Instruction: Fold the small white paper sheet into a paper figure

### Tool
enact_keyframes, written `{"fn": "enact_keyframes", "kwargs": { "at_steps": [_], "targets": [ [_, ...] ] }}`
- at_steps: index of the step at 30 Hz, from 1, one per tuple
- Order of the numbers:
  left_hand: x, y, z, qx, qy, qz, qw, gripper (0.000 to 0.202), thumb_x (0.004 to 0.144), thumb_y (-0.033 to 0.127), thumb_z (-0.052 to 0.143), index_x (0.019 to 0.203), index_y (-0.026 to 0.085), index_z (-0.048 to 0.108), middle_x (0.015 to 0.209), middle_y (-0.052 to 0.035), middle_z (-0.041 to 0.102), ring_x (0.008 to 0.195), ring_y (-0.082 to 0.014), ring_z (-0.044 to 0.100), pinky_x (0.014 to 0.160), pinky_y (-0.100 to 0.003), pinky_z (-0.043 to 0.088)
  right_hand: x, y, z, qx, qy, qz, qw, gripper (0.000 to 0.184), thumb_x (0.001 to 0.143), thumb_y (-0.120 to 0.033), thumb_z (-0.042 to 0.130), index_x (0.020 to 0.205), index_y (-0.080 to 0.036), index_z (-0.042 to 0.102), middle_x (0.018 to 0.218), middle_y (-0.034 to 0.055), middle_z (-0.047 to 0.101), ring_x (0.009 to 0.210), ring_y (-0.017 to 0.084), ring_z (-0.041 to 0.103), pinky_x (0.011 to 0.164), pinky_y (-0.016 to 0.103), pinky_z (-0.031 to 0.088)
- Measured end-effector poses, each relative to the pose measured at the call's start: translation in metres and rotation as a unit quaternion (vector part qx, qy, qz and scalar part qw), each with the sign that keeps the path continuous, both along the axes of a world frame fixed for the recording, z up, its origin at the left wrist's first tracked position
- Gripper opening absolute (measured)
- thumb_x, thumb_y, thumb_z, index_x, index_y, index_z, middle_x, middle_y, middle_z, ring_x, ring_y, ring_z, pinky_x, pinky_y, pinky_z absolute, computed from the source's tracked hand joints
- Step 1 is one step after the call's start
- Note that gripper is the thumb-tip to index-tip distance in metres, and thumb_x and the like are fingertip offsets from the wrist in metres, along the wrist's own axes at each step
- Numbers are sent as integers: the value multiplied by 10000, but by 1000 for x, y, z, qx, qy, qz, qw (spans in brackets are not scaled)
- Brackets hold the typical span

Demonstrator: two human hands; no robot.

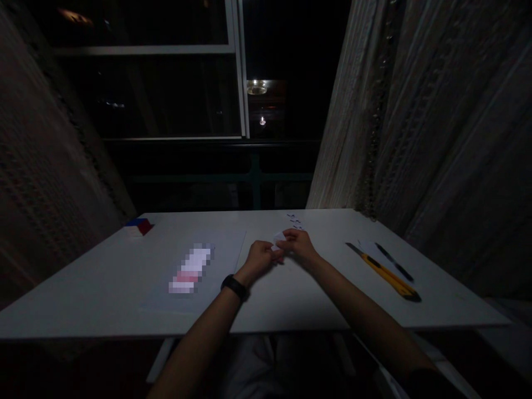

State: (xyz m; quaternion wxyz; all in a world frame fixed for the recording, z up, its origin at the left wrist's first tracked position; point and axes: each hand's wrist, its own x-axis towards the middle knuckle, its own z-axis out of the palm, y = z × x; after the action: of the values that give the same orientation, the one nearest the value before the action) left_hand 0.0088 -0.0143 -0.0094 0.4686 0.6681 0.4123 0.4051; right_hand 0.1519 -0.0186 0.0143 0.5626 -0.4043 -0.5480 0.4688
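Observation:
Just above the middle of the white table [291,293], my left hand [261,256] and my right hand [298,244] meet around a small piece of white paper [278,238]. Both hands pinch it, the left from the near left side and the right from the far right side. The paper looks folded, though the dim light hides its exact shape. A dark band [235,287] circles my left wrist. Beyond my right hand lie several small paper bits with dark marks [295,221], in a short row.
On the right lie a yellow utility knife [384,272], its blade out, and a dark pen [394,261]. A large white sheet [226,266] with a blurred-out lit rectangle [192,269] is at left. A coloured cube [139,226] sits at the far left edge. Curtains [344,122] flank the window.

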Motion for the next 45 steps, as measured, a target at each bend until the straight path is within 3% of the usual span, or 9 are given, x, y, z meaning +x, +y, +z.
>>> {"fn": "enact_keyframes", "kwargs": {
  "at_steps": [5, 9, 16, 21, 25, 29, 34, 39, 45],
  "targets": [
    [0, -5, 8, -26, -12, -9, 1000, 203, 635, 278, 653, 553, 95, 626, 520, -76, 629, 461, -114, 535, 465, -215, 384, 4, -1, 0, 31, -14, 40, 999, 438, 451, -278, 770, 851, -169, 628, 484, -92, 414, 437, 65, 395, 432, 203, 311],
    [0, -7, 8, -28, 10, -25, 999, 223, 631, 305, 663, 546, 106, 609, 536, -76, 641, 482, -128, 561, 460, -215, 382, 6, 0, -2, 33, -18, 42, 998, 416, 475, -285, 757, 857, -174, 634, 456, -114, 313, 406, 41, 296, 410, 192, 249],
    [0, -2, 5, -29, -5, -43, 999, 242, 612, 314, 684, 530, 127, 554, 549, -78, 643, 547, -173, 615, 500, -240, 418, 5, 2, -1, 28, -19, 8, 999, 405, 438, -276, 769, 805, -161, 640, 432, -110, 352, 393, 38, 285, 409, 197, 238],
    [-3, -3, 10, -13, 40, -41, 998, 215, 633, 312, 666, 584, 106, 624, 571, -86, 655, 514, -150, 593, 504, -237, 408, 7, 0, 1, 56, -34, 42, 997, 359, 492, -279, 750, 815, -167, 638, 453, -110, 323, 413, 39, 274, 421, 193, 204],
    [-4, -5, 12, 8, 91, -26, 995, 248, 625, 337, 669, 550, 105, 627, 516, -75, 632, 471, -140, 562, 465, -227, 366, 10, -1, 2, 56, -65, 84, 993, 366, 489, -271, 750, 820, -161, 637, 455, -98, 391, 419, 49, 317, 420, 195, 222],
    [-3, -6, 12, 5, 104, -19, 994, 266, 596, 355, 680, 517, 110, 610, 495, -62, 617, 470, -139, 548, 457, -224, 345, 10, -1, 3, 43, -52, 67, 995, 362, 478, -263, 747, 804, -154, 634, 445, -87, 445, 410, 59, 356, 421, 200, 261],
    [-4, -4, 12, 12, 121, -21, 992, 284, 619, 377, 641, 542, 105, 627, 524, -69, 625, 484, -136, 533, 466, -224, 330, 10, -1, 3, 78, -79, 66, 992, 389, 497, -269, 742, 858, -163, 645, 485, -74, 485, 442, 70, 395, 437, 201, 281],
    [-5, -4, 13, 80, 225, 8, 971, 282, 632, 387, 614, 548, 119, 637, 511, -35, 606, 517, -127, 512, 481, -221, 297, 8, 2, -1, 93, -127, 18, 987, 207, 520, -311, 720, 597, -138, 638, 484, -27, 533, 459, 76, 387, 460, 219, 279],
    [-2, -6, 12, 111, 249, 28, 962, 279, 638, 395, 614, 532, 137, 621, 503, -19, 595, 527, -132, 516, 495, -229, 295, 6, 7, -6, 32, -76, -1, 997, 259, 453, -339, 748, 512, -139, 594, 481, -16, 538, 474, 95, 428, 480, 241, 313]
  ]
}}
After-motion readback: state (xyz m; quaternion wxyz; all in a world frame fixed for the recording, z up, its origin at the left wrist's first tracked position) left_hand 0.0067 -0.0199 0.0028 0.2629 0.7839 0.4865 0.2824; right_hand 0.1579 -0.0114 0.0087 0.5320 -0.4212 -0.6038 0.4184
